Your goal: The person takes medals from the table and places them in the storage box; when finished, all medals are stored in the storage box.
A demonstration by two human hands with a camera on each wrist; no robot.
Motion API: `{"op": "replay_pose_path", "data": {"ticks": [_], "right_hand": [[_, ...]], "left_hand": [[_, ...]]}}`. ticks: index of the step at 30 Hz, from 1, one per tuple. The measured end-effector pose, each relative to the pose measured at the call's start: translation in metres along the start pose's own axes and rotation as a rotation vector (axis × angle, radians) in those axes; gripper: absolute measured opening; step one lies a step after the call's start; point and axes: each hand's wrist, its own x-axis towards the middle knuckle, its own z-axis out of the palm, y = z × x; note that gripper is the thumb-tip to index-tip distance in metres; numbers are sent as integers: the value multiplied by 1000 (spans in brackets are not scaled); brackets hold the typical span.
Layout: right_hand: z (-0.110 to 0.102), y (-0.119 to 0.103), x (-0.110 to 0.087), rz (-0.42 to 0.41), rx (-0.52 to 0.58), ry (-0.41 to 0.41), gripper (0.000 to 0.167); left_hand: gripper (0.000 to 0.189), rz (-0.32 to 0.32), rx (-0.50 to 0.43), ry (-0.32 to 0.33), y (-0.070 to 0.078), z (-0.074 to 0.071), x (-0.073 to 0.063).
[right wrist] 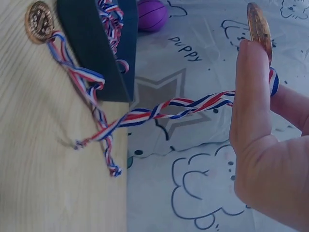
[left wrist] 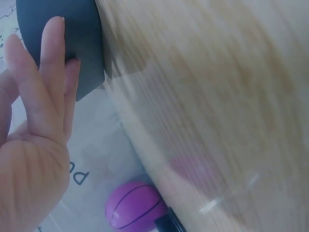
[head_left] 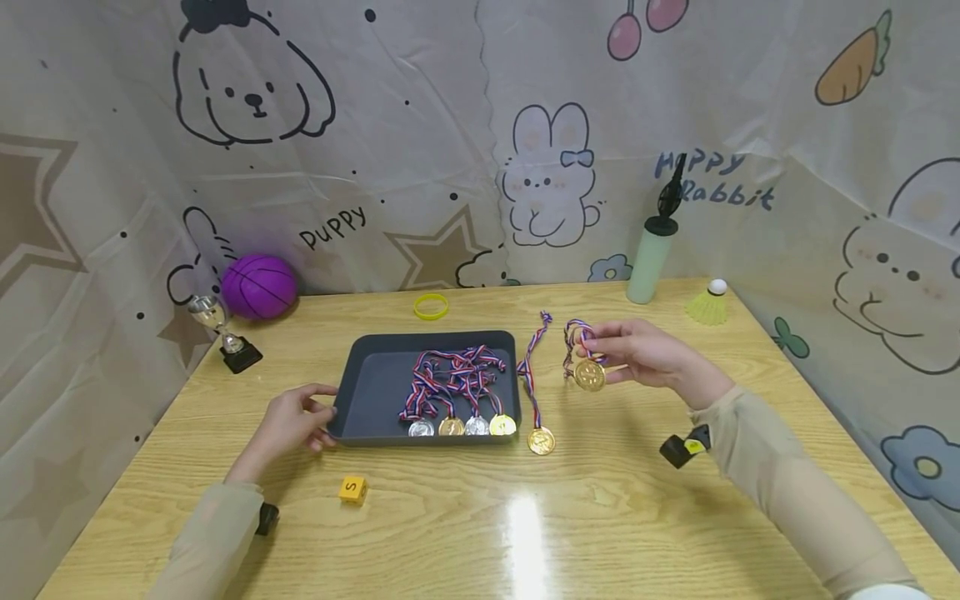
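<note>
My right hand (head_left: 645, 354) pinches a gold medal (head_left: 590, 375) and its red, white and blue ribbon above the table, right of the tray. In the right wrist view the twisted ribbon (right wrist: 193, 104) hangs out from the fingers to a knotted end. Another gold medal (head_left: 541, 440) lies on the table along the tray's right side, its ribbon stretched away from me. The dark grey tray (head_left: 367, 340) holds silver and gold medals in a row at its near edge, ribbons heaped behind them. My left hand (head_left: 291, 419) rests its fingertips against the tray's left side.
A yellow letter cube (head_left: 352, 490) sits in front of the tray. Along the back stand a trophy (head_left: 228, 337), a purple ball (head_left: 259, 287), a yellow wristband (head_left: 431, 307), a green hand pump (head_left: 649, 262) and a yellow shuttlecock (head_left: 708, 304), before a patterned cloth.
</note>
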Motion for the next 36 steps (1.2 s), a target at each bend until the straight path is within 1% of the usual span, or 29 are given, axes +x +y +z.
{"op": "replay_pose_path", "data": {"ticks": [4, 8, 12, 18, 23, 27, 29, 32, 36], "right_hand": [[7, -11, 0, -22, -10, -27, 14], [13, -24, 3, -47, -10, -24, 19], [18, -37, 6, -83, -40, -12, 17], [36, -54, 17, -94, -74, -19, 11], [62, -66, 33, -96, -70, -58, 9], [92, -71, 57, -102, -56, -101, 9], [108, -72, 69, -105, -65, -114, 8], [131, -69, 87, -91, -69, -108, 7], [156, -60, 108, -60, -55, -73, 10]], "left_hand": [[43, -4, 0, 0, 0, 0, 0], [43, -7, 3, 2, -1, 0, 1], [43, -8, 2, 3, -1, 0, 1], [42, -6, -1, 5, -1, 0, 1], [42, -1, -6, -3, -2, 0, 0], [42, -11, -6, 0, -3, -1, -1], [42, -11, -6, 1, -4, -1, 0], [42, -6, -7, -4, -4, -1, 1], [42, -5, -12, -6, -5, 0, 2]]}}
